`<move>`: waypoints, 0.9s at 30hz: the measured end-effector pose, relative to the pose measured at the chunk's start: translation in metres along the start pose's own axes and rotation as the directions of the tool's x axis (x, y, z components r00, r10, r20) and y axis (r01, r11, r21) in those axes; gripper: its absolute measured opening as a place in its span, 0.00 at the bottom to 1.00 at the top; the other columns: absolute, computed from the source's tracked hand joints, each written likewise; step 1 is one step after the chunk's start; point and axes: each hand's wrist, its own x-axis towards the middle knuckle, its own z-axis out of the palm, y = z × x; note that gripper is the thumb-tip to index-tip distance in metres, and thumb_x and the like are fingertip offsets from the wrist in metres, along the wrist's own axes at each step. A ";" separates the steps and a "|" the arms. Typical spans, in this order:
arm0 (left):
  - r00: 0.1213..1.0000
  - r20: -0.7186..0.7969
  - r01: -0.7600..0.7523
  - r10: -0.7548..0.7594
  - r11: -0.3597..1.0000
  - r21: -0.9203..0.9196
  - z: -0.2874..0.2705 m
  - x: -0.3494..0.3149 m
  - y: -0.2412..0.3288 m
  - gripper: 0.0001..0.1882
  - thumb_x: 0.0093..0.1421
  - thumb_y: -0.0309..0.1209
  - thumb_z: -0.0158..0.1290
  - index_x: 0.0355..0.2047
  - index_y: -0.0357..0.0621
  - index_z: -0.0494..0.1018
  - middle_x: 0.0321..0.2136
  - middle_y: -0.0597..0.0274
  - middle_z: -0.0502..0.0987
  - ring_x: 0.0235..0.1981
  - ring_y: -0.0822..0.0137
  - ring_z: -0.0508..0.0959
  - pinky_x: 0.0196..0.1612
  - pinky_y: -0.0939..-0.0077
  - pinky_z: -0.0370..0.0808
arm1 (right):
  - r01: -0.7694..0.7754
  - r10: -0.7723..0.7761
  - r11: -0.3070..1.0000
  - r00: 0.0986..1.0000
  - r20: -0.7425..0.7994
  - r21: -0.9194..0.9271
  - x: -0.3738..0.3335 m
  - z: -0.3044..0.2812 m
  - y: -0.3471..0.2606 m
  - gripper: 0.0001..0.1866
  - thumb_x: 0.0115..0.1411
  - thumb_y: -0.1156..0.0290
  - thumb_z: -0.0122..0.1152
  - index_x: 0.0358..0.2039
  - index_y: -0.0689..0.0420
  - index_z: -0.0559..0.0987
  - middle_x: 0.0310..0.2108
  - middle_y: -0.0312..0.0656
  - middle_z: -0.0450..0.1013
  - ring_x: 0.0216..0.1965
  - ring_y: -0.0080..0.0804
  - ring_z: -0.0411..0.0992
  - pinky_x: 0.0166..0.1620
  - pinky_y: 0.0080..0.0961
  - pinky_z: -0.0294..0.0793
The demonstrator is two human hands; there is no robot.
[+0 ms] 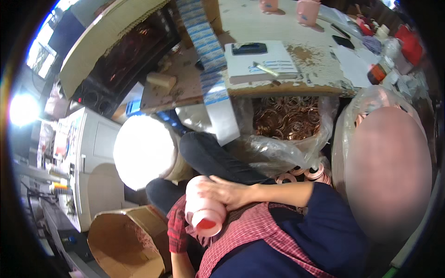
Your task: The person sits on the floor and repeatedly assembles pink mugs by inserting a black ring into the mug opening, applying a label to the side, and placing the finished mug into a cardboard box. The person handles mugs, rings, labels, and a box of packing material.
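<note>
Over my lap, a pale pink cylindrical container (204, 204) lies tilted between my two hands, its round mouth toward me and red inside. My right hand (225, 191), bare, rests on its upper right side with the fingers laid around it. My left hand (177, 228), covered by a red checked glove or cloth, grips its left side, and its fingers are mostly hidden. Just behind, my dark trouser legs (215, 157) are bent. Two similar pink containers (308, 12) stand on the worn table (320, 51).
Copper rings (287, 121) fill a plastic-lined bin under the table, and more lie below it. A white drum (146, 150) and a cardboard box (123, 241) stand left. A label strip (206, 46) hangs over the table edge. A clear bag (345, 120), partly blurred, stands right.
</note>
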 end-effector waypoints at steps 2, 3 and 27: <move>0.981 -0.166 0.075 -0.104 0.982 -0.171 -0.011 0.000 0.015 0.22 0.73 0.39 0.43 0.59 0.38 0.71 0.55 0.56 0.75 0.56 0.62 0.74 0.62 0.65 0.69 | 0.132 -0.098 0.978 0.975 -0.201 0.160 0.028 -0.002 0.001 0.63 0.37 0.63 0.83 0.72 0.56 0.56 0.71 0.55 0.56 0.72 0.51 0.56 0.71 0.41 0.57; 0.965 -0.259 -0.166 0.023 0.823 -0.544 -0.017 -0.008 0.028 0.20 0.73 0.37 0.44 0.61 0.42 0.69 0.55 0.56 0.75 0.54 0.64 0.74 0.58 0.65 0.71 | 0.246 -0.130 0.932 0.913 -0.386 0.268 0.039 -0.006 -0.002 0.65 0.35 0.62 0.85 0.72 0.56 0.56 0.71 0.55 0.56 0.72 0.50 0.55 0.72 0.41 0.56; 0.586 -0.809 -0.206 0.045 0.974 -0.095 -0.115 -0.055 -0.122 0.22 0.70 0.38 0.52 0.60 0.40 0.70 0.53 0.56 0.76 0.55 0.62 0.76 0.56 0.68 0.74 | -0.364 0.128 0.890 0.777 -0.616 -0.274 0.088 -0.279 0.171 0.49 0.55 0.56 0.75 0.69 0.64 0.61 0.71 0.57 0.58 0.71 0.51 0.57 0.72 0.40 0.56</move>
